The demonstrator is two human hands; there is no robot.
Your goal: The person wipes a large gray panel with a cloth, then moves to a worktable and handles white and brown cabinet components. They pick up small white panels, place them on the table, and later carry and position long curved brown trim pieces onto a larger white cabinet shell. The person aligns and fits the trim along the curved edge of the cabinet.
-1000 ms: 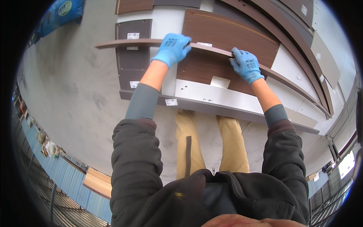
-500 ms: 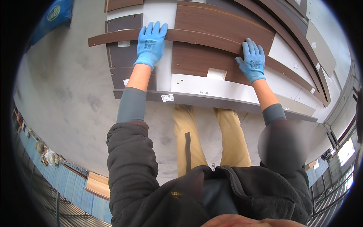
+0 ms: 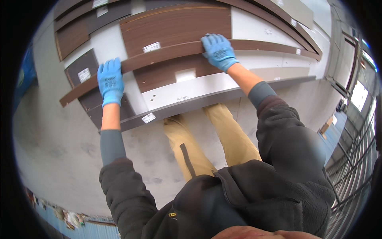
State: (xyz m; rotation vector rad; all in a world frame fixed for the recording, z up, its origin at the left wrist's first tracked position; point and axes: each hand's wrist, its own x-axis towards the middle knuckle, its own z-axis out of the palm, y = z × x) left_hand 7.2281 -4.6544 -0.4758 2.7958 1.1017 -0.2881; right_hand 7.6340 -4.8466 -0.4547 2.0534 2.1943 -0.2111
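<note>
Both my hands wear light blue gloves. My left hand (image 3: pixel 110 81) has its fingers bent over the far edge of a long narrow brown board (image 3: pixel 171 51), close to its left end. My right hand (image 3: pixel 219 52) holds the same board further along to the right, with its fingers also over the far edge. Under the board lie wider brown panels (image 3: pixel 183 24), a dark grey panel (image 3: pixel 82 65) with a white label and white panels (image 3: pixel 215 84). Both thumbs are mostly hidden, and so is the board's underside.
A long dark grey strip (image 3: pixel 223 98) runs along the near edge of the stack, just in front of my legs. Curved-looking long brown boards (image 3: pixel 286 26) lie at the far right. A blue bag (image 3: pixel 27 75) stands at the left on the grey floor (image 3: pixel 59 151).
The narrow board has come nearer to me, and labels beyond it now show. My fingers have bent more over its edge. The whole view has turned and shifted to the right.
</note>
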